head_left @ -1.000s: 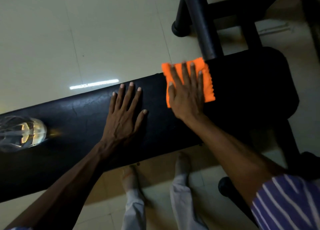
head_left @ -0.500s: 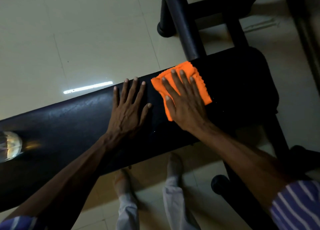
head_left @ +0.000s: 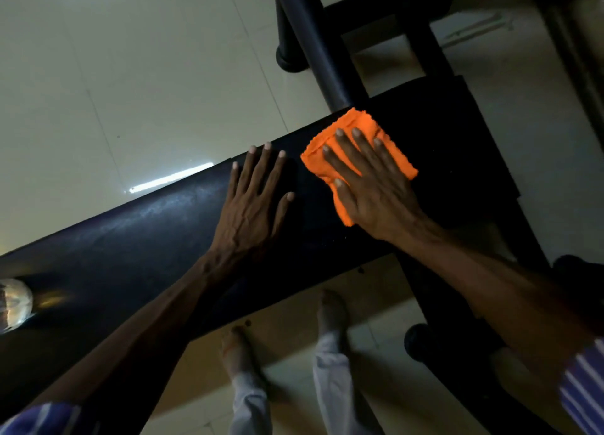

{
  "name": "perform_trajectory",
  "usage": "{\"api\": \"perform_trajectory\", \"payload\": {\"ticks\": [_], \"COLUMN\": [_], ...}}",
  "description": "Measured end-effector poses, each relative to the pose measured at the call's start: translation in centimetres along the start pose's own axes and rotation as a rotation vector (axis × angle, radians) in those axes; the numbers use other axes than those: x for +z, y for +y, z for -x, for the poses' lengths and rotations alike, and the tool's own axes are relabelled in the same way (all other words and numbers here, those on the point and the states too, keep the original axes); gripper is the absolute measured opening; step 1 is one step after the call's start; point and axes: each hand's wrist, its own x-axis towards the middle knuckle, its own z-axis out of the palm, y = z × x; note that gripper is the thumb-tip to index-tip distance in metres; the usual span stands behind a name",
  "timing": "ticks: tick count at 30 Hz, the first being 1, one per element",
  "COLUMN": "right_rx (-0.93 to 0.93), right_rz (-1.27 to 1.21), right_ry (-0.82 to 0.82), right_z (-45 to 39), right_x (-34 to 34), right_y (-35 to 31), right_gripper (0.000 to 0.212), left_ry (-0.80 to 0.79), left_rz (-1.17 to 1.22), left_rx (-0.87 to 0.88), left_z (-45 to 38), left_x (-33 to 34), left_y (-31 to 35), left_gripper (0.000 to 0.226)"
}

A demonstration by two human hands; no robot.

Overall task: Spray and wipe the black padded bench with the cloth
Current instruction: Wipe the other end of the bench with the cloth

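Observation:
The black padded bench (head_left: pixel 137 258) runs from lower left to upper right across the view. My right hand (head_left: pixel 369 186) lies flat, fingers spread, pressing a folded orange cloth (head_left: pixel 351 130) onto the pad near its right end. Just left of it my left hand (head_left: pixel 251 205) rests palm down on the bare pad, fingers apart, holding nothing. A clear spray bottle (head_left: pixel 14 303) stands on the bench at the far left edge, partly cut off and glinting.
A black upright post (head_left: pixel 313 42) and frame bars rise behind the bench's right end. A frame foot (head_left: pixel 421 343) sits on the pale tiled floor (head_left: pixel 147 75) near my feet (head_left: pixel 331 310). Striped sleeves show at both lower corners.
My right hand has slid the cloth a little leftward and turned it on the pad. The left hand stays planted. The view has shifted, pushing the bottle toward the left edge.

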Motion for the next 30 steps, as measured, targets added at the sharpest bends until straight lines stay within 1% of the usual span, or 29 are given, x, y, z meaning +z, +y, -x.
{"api": "perform_trajectory", "payload": {"ticks": [1, 2, 4, 6, 8, 9, 11, 13, 14, 16, 19, 20, 22, 24, 26, 28, 29, 30], "right_rx": [0.011, 0.064, 0.245, 0.426, 0.502, 0.472, 0.324, 0.202, 0.191, 0.283, 0.507, 0.562, 0.616, 0.586, 0.478, 0.379, 0.371, 0.403], "right_rz": [0.018, 0.026, -0.007, -0.065, -0.101, -0.111, -0.094, -0.07, -0.078, -0.102, -0.144, -0.158, -0.156, -0.122, -0.123, -0.112, -0.101, -0.093], "right_ry": [0.0, 0.016, 0.063, 0.083, 0.096, 0.099, 0.086, 0.053, 0.05, 0.086, 0.116, 0.115, 0.136, 0.181, 0.187, 0.144, 0.131, 0.136], "right_z": [-0.2, -0.9, -3.1, -5.0, -4.9, -3.7, -0.3, 2.0, 2.0, 0.6, -3.0, -3.7, -3.8, -1.4, 2.6, 6.0, 6.8, 7.2], "right_x": [-0.4, -0.7, -1.1, -1.3, -1.2, -1.0, -0.6, -0.6, -0.8, -1.2, -1.5, -1.4, -1.1, -0.6, 0.0, 0.4, 0.3, 0.2], "right_y": [1.9, 3.8, 6.7, 6.7, 4.3, 3.0, 2.0, 3.7, 5.3, 8.7, 13.2, 13.7, 12.7, 9.9, 7.6, 7.6, 8.6, 9.8], "right_gripper": [0.056, 0.056, 0.057, 0.058, 0.06, 0.06, 0.058, 0.057, 0.056, 0.054, 0.056, 0.057, 0.059, 0.058, 0.056, 0.056, 0.056, 0.056], "left_ry": [-0.007, -0.011, 0.001, 0.014, 0.011, 0.008, 0.011, 0.005, -0.001, -0.005, -0.002, -0.002, -0.011, -0.028, -0.034, -0.037, -0.04, -0.042], "left_rz": [-0.006, -0.012, -0.02, -0.019, -0.019, -0.024, -0.031, -0.022, -0.022, -0.027, -0.019, -0.019, -0.025, -0.036, -0.051, -0.06, -0.06, -0.06], "left_rx": [0.02, 0.027, 0.019, 0.024, 0.041, 0.049, 0.063, 0.084, 0.102, 0.129, 0.151, 0.157, 0.17, 0.183, 0.194, 0.205, 0.206, 0.21], "left_z": [-0.1, -0.3, -0.7, -1.2, -2.0, -2.4, -3.4, -4.7, -5.4, -6.7, -8.6, -9.0, -9.6, -9.7, -9.6, -9.6, -9.6, -9.7], "left_x": [0.2, 0.5, 0.9, 1.2, 1.5, 1.6, 1.7, 1.8, 1.9, 2.2, 2.8, 3.0, 3.3, 3.5, 3.7, 3.9, 4.0, 4.1], "left_y": [0.2, 0.3, 0.6, 0.9, 1.4, 1.7, 2.4, 3.1, 3.5, 4.6, 6.2, 6.7, 7.2, 7.5, 7.8, 8.0, 8.0, 8.0], "left_gripper": [0.068, 0.068, 0.067, 0.067, 0.066, 0.066, 0.067, 0.067, 0.067, 0.066, 0.065, 0.065, 0.064, 0.064, 0.064, 0.064, 0.064, 0.064]}}
